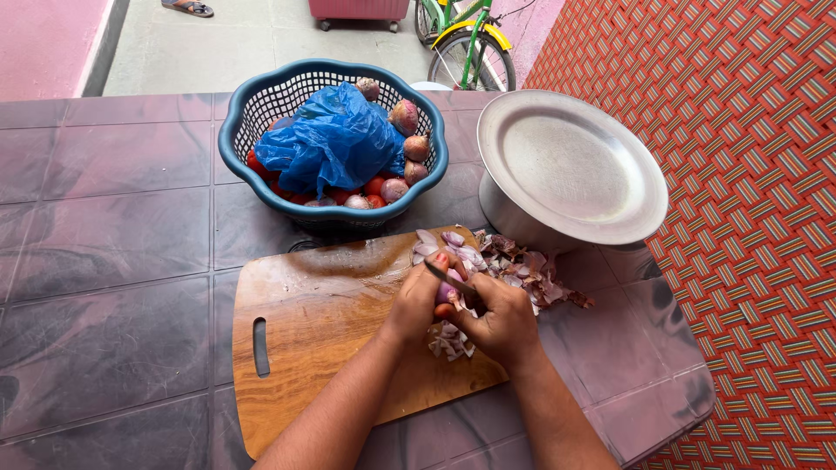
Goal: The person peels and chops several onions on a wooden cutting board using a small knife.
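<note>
Both forearms come in from the near edge and meet over the right end of the wooden cutting board [313,348]. On the left, my left hand [418,300] curls closed around a small shallot [449,290], thumb on top. Just to its right, my right hand [496,322] is wrapped tight on a small knife [448,278], whose blade lies across the shallot, pointing up and left.

To do this well, I judge the blade should stay shallow under the skin, with the left thumb clear of the edge and the shallot turned a little at a time so only the papery layer lifts.

The shallot sits pinched between the two hands, touching both, above a small heap of peeled pieces [449,341] on the board. Farther and to the right, a pile of purple skins [514,265] spills off the board onto the dark table [113,261]. Far left of centre stands a blue basket [239,144] holding a blue plastic bag [335,139] and more shallots; far right, a steel plate [566,165] covers a pot.
</note>
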